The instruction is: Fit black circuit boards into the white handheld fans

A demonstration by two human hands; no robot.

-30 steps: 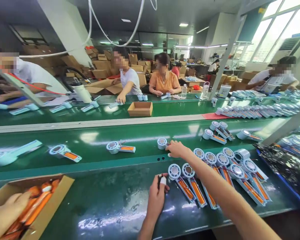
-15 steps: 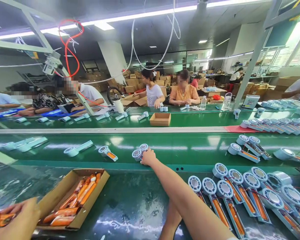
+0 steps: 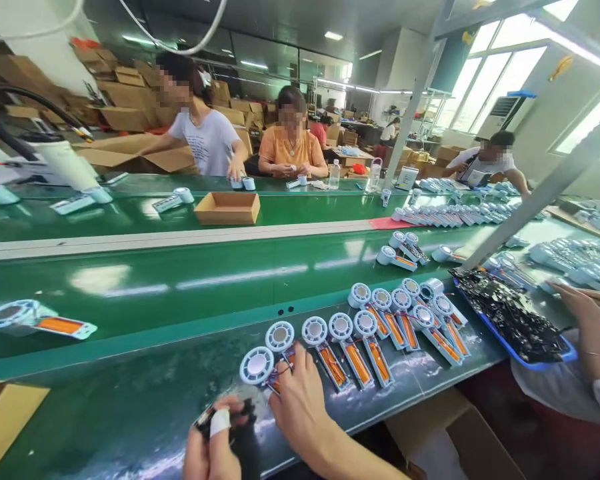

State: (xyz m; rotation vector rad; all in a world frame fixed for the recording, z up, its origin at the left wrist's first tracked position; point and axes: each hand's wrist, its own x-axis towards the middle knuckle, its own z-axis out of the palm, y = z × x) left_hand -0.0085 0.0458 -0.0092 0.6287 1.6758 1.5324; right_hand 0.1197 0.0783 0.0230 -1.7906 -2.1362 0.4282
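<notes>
My right hand (image 3: 300, 393) is closed round the handles of two light-blue, round-headed units (image 3: 258, 365) that look like handheld fan bodies. They lie at the near end of a row of similar units (image 3: 341, 327) with orange cells in their handles. My left hand (image 3: 214, 437), a white wrap on one finger, pinches a small black part (image 3: 206, 421) close beside them. Blur hides the part's exact kind.
A green conveyor belt (image 3: 220, 263) runs beyond the bench. A cardboard box (image 3: 15, 420) stands at left. To the right, a blue-rimmed tray (image 3: 537, 365) holds black parts beside a co-worker's hands (image 3: 587, 313). A slanting metal post (image 3: 520, 217) crosses there. Other people sit opposite.
The view has swung right. My right hand has brought the two fan bodies from the belt to the bench beside the row. My left hand has come into view with the black part.
</notes>
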